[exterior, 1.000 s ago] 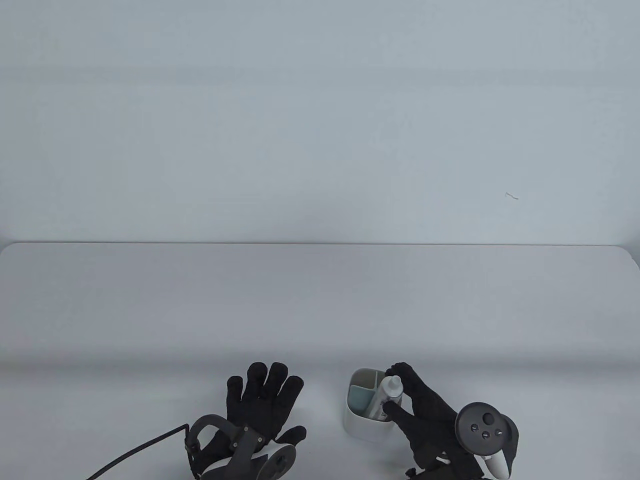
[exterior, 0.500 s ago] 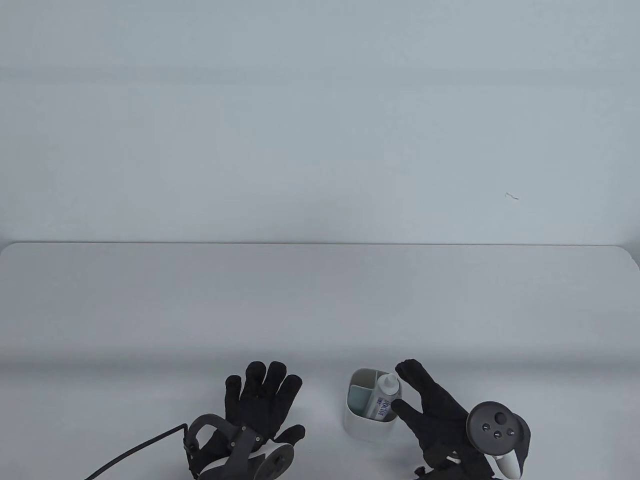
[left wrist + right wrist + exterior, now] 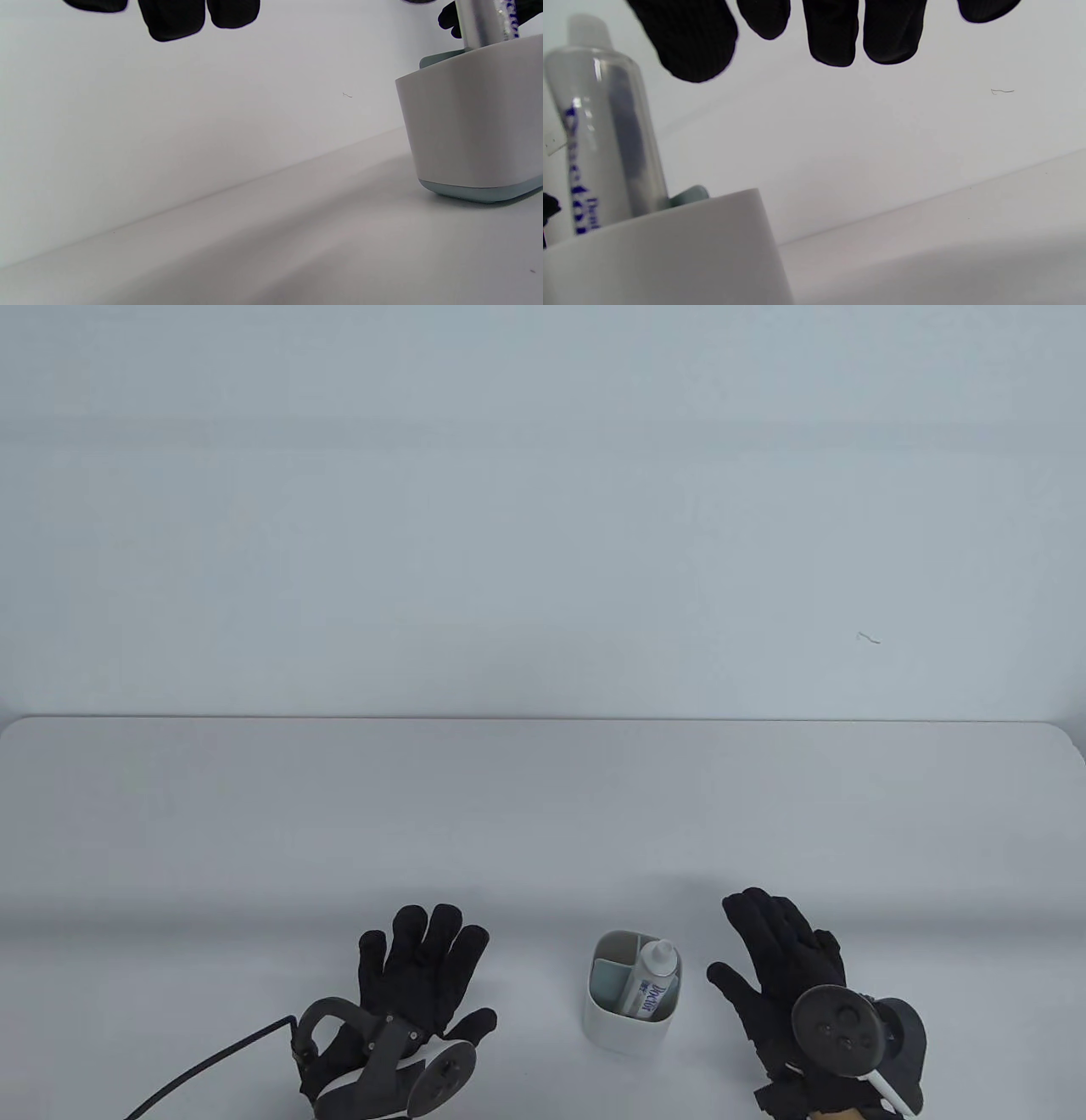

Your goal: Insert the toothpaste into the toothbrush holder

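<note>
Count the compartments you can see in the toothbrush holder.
3 show from above in the toothbrush holder: a pale one at the back, a teal one on the left, and the right one holding the toothpaste. More may be hidden.

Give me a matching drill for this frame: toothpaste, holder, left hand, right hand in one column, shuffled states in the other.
Things:
1. toothpaste tube
2. toothbrush holder
3. left hand
4. right hand

States:
A. spread flat, to the holder's left, away from it
B. stands in a compartment, cap up
C. open, just right of the holder, touching nothing
D. sits on the table, between the hands

Pairs: 1-B, 2-D, 3-A, 4-C
</note>
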